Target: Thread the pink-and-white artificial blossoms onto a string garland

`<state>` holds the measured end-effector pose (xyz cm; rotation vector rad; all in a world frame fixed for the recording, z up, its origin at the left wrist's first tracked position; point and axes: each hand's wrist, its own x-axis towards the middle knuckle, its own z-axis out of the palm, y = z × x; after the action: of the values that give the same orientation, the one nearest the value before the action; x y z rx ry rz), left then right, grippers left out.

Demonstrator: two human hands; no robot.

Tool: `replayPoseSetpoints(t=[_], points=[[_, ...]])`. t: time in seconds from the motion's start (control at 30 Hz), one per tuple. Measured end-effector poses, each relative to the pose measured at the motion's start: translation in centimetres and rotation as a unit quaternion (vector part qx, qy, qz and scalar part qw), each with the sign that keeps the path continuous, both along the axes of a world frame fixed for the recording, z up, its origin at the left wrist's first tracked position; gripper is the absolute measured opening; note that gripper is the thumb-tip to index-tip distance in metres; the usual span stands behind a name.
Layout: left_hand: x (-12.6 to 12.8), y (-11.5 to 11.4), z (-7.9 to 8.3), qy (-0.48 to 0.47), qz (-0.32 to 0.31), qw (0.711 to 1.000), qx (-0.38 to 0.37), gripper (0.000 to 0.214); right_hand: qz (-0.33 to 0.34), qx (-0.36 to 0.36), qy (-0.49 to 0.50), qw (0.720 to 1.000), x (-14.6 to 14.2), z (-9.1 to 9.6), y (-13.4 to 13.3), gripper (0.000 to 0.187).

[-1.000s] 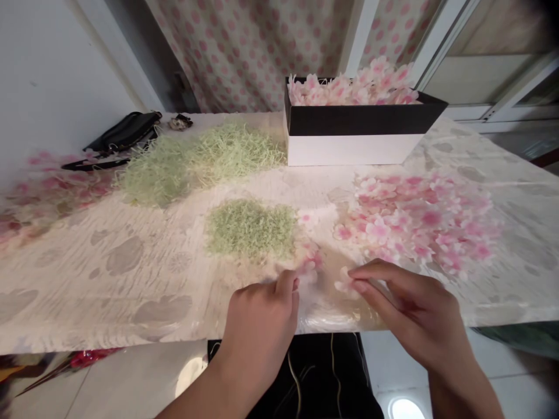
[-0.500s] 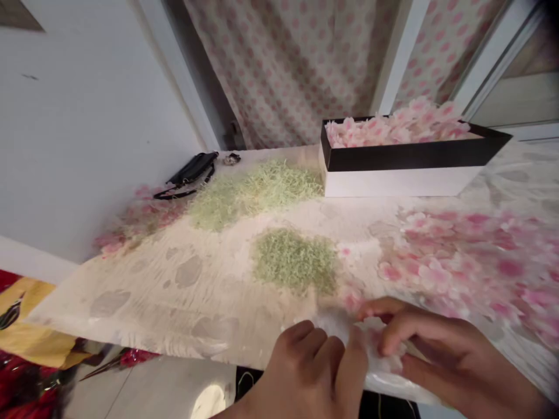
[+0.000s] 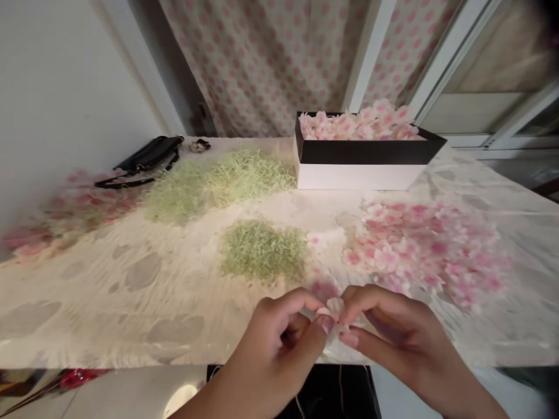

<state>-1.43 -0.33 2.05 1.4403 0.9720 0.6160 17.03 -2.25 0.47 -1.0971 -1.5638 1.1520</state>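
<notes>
Between my two hands, above the near edge of the table, is a pale pink artificial blossom [image 3: 335, 308]. My left hand [image 3: 290, 337] pinches its left side between thumb and forefinger. From the other side, the thumb and fingertips of my right hand [image 3: 388, 331] grip the same blossom. My fingers cover part of its petals. Just ahead lies a patch of small green artificial foliage [image 3: 264, 250]. To the right of it spreads a heap of loose pink blossoms [image 3: 432, 250].
A black-and-white box [image 3: 358, 174] filled with pink blossoms stands at the back. Left of it lies a pile of pale green stringy filler [image 3: 248, 174]. Further left are a black bag [image 3: 148, 154] and more pink flowers [image 3: 74, 203]. The table [image 3: 87, 331] has a patterned cover.
My view has turned to the right. My left hand has rolled from knuckles-up to a visible thumb-and-finger pinch, and both hands now meet at the blossom.
</notes>
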Motion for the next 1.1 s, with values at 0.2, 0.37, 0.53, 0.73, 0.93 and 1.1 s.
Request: replayPoseSetpoints(t=[0.2, 0.37, 0.53, 0.73, 0.93, 1.1], points=[[-0.1, -0.6, -0.4, -0.016, -0.006, 1.000, -0.023, 0.021, -0.063, -0.007, 0.029, 0.998, -0.3, -0.8, -0.5, 0.021], [-0.1, -0.7, -0.7, -0.034, -0.014, 0.998, -0.050, 0.021, -0.055, -0.013, 0.051, 0.997, -0.7, -1.1, -0.6, 0.026], [0.0, -0.5, -0.9, -0.031, -0.013, 0.999, -0.035, 0.029, -0.043, -0.009, 0.024, 0.999, -0.9, -0.6, -0.8, 0.028], [0.1, -0.7, -0.8, -0.030, 0.003, 0.999, -0.043, 0.026, -0.062, 0.044, 0.013, 0.997, -1.0, -0.6, -0.9, 0.034], [0.4, -0.8, -0.6, -0.027, 0.001, 0.999, -0.043, 0.024, -0.070, 0.050, 0.004, 0.996, -0.9, -0.9, -1.1, 0.037], [0.4, -0.8, -0.7, -0.022, 0.006, 0.999, -0.045, 0.024, -0.072, 0.033, -0.011, 0.997, -0.8, -0.8, -1.2, 0.036]])
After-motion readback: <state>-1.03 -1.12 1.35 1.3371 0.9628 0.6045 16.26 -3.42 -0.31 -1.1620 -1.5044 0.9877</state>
